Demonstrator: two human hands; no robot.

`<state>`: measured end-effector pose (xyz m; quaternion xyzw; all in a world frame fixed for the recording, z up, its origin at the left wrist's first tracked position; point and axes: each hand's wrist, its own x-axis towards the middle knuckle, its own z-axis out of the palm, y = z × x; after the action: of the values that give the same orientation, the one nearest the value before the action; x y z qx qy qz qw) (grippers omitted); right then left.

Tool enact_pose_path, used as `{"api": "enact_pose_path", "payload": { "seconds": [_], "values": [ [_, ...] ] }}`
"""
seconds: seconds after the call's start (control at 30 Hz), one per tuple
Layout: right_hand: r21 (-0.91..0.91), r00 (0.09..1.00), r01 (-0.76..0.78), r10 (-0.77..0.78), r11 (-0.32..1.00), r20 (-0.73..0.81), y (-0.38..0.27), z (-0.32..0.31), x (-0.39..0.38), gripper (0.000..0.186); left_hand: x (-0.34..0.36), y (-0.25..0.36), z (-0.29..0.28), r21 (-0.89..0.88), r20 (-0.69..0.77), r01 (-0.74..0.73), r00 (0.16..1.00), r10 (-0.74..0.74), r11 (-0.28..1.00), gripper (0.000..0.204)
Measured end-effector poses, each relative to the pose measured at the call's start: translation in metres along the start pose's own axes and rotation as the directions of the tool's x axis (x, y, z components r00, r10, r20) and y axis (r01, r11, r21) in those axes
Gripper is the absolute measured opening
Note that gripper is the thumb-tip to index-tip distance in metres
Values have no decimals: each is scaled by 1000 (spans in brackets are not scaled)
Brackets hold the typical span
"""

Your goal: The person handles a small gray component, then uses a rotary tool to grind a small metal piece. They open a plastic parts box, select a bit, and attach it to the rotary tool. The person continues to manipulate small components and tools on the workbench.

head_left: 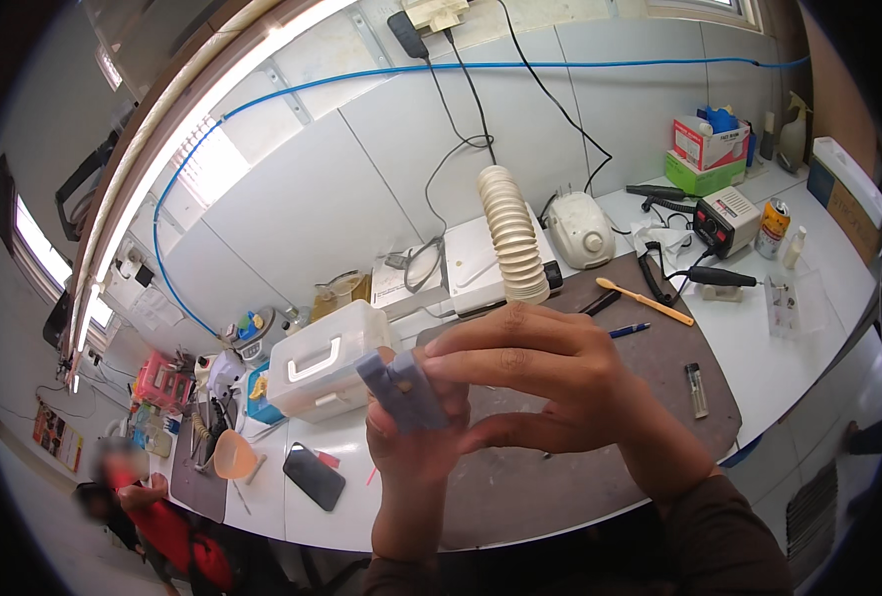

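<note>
A small grey-blue block (416, 399) with a notch in its top, like a cast model piece, is held up over the front of the bench. My left hand (406, 452) grips it from below and behind, its thumb against the near left side. From the right, my right hand (550, 372) reaches across with the fingertips on the block's upper right edge. The right thumb points toward the block's lower side. What the fingertips cover cannot be made out. Just behind my hands hangs the end of a ribbed cream hose (513, 238).
A brown mat (659, 377) bears a toothbrush (644, 302), a blue pen (630, 330) and a small vial (696, 389). Left stand a clear-lidded case (326, 363), a phone (314, 477) and an orange bowl (234, 455). A handpiece (721, 276) and control box (727, 221) lie right. Another person (167, 517) sits far left.
</note>
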<state>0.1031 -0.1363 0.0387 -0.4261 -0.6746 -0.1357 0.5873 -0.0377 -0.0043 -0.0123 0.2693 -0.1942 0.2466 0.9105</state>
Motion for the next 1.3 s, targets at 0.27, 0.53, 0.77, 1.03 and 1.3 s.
{"api": "enact_pose_path", "payload": {
  "seconds": [0.27,0.53,0.77,1.03,1.3],
  "values": [
    [-87,999,-1,-3,996,-48,-12,2,1,53,14,-17,3,247,173,-230,966,190,941,36],
    [-153,992,48,-65,987,-109,-21,15,1,53,23,-20,-39,84,459,-166,882,110,983,16],
    [-153,975,177,-195,972,-107,-18,15,0,41,13,-13,-94,-306,566,510,776,-277,804,16],
    [-212,988,100,-122,972,-96,-23,12,-3,51,0,-30,-51,-296,291,236,945,-148,926,17],
    [-176,982,88,-116,980,-151,-22,13,-2,47,-6,-49,-9,-212,12,-1,1000,3,977,18]
  ]
}}
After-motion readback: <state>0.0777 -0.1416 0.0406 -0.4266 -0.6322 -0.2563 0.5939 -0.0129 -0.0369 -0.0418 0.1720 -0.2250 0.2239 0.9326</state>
